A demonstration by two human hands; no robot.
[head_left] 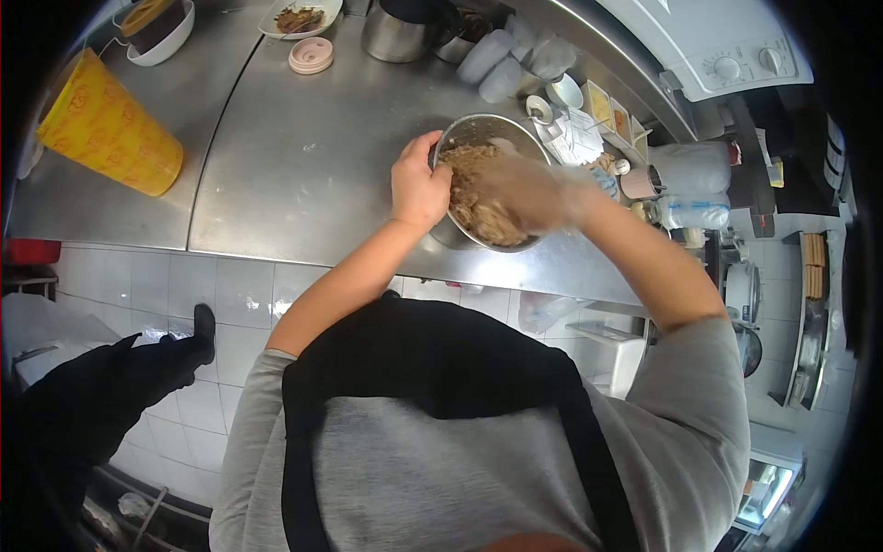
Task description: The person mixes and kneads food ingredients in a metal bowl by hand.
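A round metal bowl point(478, 119) stands near the front edge of the steel worktop. Inside it lies a brownish, wet, minced-looking mixture point(483, 207); its exact kind I cannot make out. My left hand point(421, 184) grips the bowl's left rim, thumb on the inside and fingers round the outer wall. Over the right part of the bowl, my right hand point(543, 195) is in or just above the mixture, smeared by motion. It seems to wear a clear plastic glove. Its fingers are too blurred to tell their shape.
A yellow patterned bin point(115, 124) stands on the steel worktop point(276, 184) at left. At the back are a pink lid point(311, 56), a plate of food point(299, 17) and a metal pitcher point(395, 32). Condiment containers point(618, 120) sit at right. Another person's leg point(138, 377) shows at lower left.
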